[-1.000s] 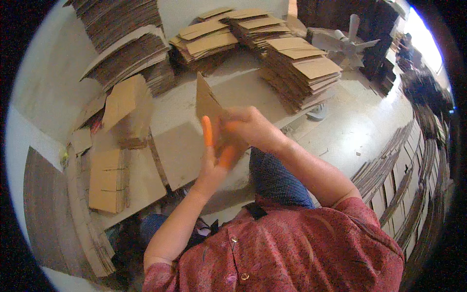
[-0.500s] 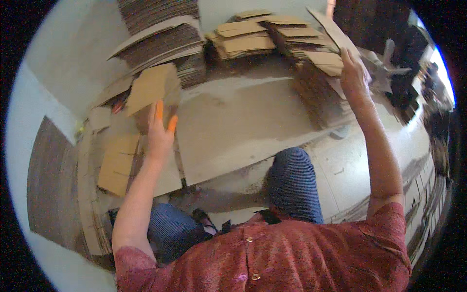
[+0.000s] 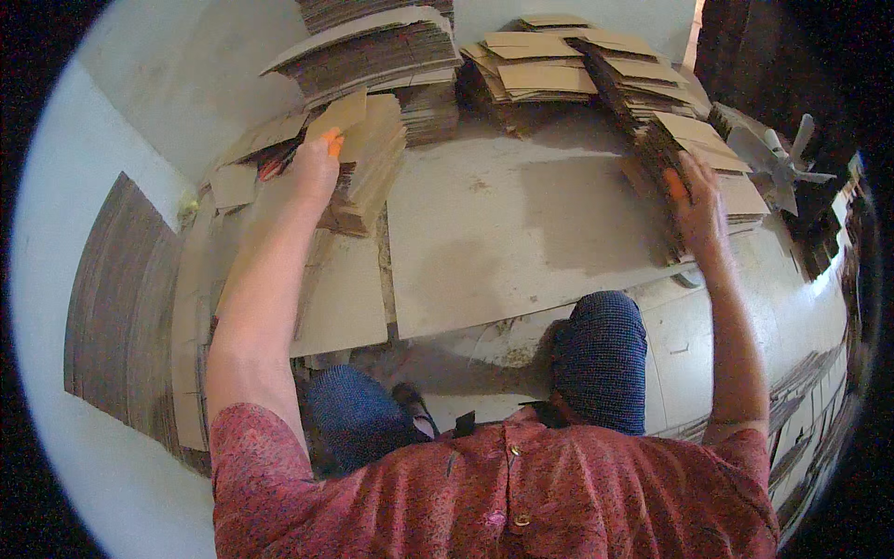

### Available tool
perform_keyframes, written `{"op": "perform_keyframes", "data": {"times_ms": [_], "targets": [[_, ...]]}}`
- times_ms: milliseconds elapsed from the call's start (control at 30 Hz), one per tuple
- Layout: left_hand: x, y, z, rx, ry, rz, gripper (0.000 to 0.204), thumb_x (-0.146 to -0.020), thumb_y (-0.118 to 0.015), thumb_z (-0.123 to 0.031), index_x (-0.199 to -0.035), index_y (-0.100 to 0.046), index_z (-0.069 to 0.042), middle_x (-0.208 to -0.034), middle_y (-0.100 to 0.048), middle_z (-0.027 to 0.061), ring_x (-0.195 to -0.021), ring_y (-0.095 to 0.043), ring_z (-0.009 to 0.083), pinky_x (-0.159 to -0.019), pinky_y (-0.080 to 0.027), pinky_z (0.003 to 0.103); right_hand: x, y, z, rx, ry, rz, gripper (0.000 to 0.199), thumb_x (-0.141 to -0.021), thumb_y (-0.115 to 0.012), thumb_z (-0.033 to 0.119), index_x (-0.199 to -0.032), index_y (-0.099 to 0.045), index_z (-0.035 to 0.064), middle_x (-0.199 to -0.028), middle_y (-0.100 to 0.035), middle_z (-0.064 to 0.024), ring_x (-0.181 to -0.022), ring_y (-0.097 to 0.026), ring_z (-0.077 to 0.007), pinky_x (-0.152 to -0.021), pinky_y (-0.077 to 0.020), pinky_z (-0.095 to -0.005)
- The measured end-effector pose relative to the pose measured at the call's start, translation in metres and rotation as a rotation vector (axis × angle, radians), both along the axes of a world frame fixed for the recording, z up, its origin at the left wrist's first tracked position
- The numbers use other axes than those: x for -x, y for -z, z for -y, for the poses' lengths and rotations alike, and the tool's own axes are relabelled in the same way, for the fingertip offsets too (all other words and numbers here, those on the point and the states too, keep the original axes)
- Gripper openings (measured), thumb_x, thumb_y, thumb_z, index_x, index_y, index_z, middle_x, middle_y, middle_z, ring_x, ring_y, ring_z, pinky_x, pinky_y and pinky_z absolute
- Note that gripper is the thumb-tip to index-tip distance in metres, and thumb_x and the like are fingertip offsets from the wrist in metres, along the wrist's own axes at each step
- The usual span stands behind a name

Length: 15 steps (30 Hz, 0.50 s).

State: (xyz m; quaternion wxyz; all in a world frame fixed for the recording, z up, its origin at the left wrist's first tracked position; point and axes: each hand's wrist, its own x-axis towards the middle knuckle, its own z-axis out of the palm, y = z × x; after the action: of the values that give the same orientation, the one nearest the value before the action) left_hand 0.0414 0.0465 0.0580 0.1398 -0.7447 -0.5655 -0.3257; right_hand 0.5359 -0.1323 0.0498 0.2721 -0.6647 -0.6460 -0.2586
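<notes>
One tan cardboard sheet (image 3: pixel 345 107), upper left, just beyond your left hand (image 3: pixel 315 170).
It lies over a cardboard pile (image 3: pixel 384 140), long axis seemingly toward upper right from your bent fingers; pinch or mere touch, I cannot tell. Your right hand (image 3: pixel 700 207), well apart at upper right, is part-curled against a cardboard stack (image 3: pixel 697 136), hold unclear.

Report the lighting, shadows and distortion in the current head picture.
Head view: fisheye bows the brown stack at far left and leaves black corners; head view: a soft shadow darkens the pale board left of the cardboard stack by the right hand; head view: sheen brightens the floor at right.
</notes>
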Motion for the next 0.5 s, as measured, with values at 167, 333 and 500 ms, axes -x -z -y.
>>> {"op": "perform_keyframes", "data": {"times_ms": [167,333,500], "targets": [[-0.034,0.024,0.067,-0.024,0.349,-0.020,0.031,-0.075,-0.055,-0.007,-0.105,-0.060,-0.004,-0.091,-0.062,0.0181,-0.078,-0.060,0.0323,-0.064,-0.049,0.038,0.136,0.003,0.021,0.361,-0.542,-1.311,0.041,-0.088,-0.054,0.027,-0.109,-0.053,-0.0075,-0.104,-0.060,-0.0177,-0.092,-0.060,-0.0237,-0.076,-0.0485,-0.0317],[-0.087,0.069,0.190,-0.010,0.908,-0.134,0.037,-0.078,-0.056,-0.011,-0.114,-0.054,-0.002,-0.117,-0.054,0.0130,-0.108,-0.051,0.0295,-0.088,-0.044,0.036,0.180,0.040,0.016,0.605,-0.714,-1.986,0.033,-0.086,-0.057,0.023,-0.106,-0.057,-0.0033,-0.098,-0.061,-0.0140,-0.086,-0.059,-0.0167,-0.074,-0.0473,-0.0298],[0.012,0.089,0.177,0.078,0.084,-0.174,0.065,-0.074,-0.066,-0.035,-0.122,-0.043,0.003,-0.120,-0.047,0.0207,-0.112,-0.045,0.0344,-0.094,-0.037,0.041,0.191,0.063,0.043,0.326,-0.610,-1.375,0.018,-0.084,-0.058,0.016,-0.089,-0.061,-0.0014,-0.079,-0.063,-0.0078,-0.065,-0.055,-0.0125,-0.056,-0.0440,-0.0295]]}}
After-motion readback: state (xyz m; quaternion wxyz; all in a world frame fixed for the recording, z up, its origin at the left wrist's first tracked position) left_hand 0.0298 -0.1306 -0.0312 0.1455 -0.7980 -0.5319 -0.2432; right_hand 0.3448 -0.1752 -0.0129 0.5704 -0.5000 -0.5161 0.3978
